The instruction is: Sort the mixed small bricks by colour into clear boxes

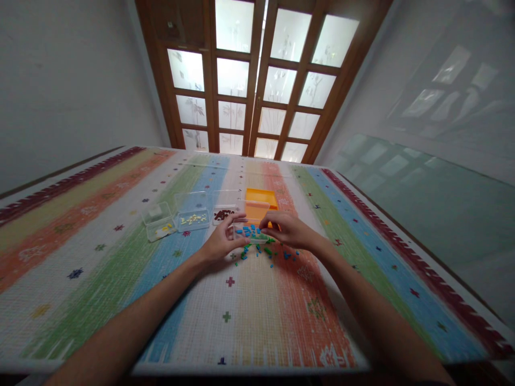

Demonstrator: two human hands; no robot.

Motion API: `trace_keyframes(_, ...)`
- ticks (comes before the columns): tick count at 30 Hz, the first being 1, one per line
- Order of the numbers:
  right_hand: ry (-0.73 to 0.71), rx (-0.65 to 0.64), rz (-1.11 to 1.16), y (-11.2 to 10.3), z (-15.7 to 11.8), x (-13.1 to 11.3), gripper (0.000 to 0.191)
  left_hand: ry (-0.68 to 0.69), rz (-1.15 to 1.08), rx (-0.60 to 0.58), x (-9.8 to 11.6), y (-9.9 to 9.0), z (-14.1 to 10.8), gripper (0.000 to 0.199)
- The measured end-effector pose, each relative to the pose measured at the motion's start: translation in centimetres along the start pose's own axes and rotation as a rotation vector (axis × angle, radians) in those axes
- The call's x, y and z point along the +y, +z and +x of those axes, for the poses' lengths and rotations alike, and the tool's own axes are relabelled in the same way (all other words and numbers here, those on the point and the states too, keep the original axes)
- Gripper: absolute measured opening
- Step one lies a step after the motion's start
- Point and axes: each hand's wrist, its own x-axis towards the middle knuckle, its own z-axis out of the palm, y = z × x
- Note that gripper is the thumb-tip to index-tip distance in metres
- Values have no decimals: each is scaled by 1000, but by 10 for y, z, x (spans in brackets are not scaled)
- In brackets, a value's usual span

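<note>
A small clear plastic box (257, 239) with bright blue pieces (250, 230) in it stands between my hands. My left hand (225, 236) grips its left side, thumb at the near edge and fingers at the far side. My right hand (284, 226) is at the box's right end, fingertips pinched together over the blue pieces. Whatever is between those fingertips is too small to make out. Loose green pieces (267, 250) and blue pieces (286, 255) lie scattered on the cloth just in front of the box and to its right.
Behind my hands sits a yellow-orange tray (261, 192). To the left are open clear boxes: one with dark brown pieces (223, 214), one with cream pieces (193, 220), one with yellow and white pieces (163, 230). A striped tablecloth (193, 311) covers the table.
</note>
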Motion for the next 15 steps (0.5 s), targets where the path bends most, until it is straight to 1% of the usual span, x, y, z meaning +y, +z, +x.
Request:
trace_keyframes(4, 65, -119, -148, 5, 13, -7, 10, -4, 13, -5, 0, 1, 0, 65)
trace_keyframes(6, 102, -148, -196, 7, 16, -9, 11, -20, 4, -10, 0, 1, 0, 66)
trace_keyframes(10, 143, -156, -225, 10, 19, -9, 14, -32, -9, -3, 0, 0, 0, 65)
trace_keyframes(15, 180, -131, -195, 10, 17, -8, 16, -29, -18, 8, -1, 1, 0, 65)
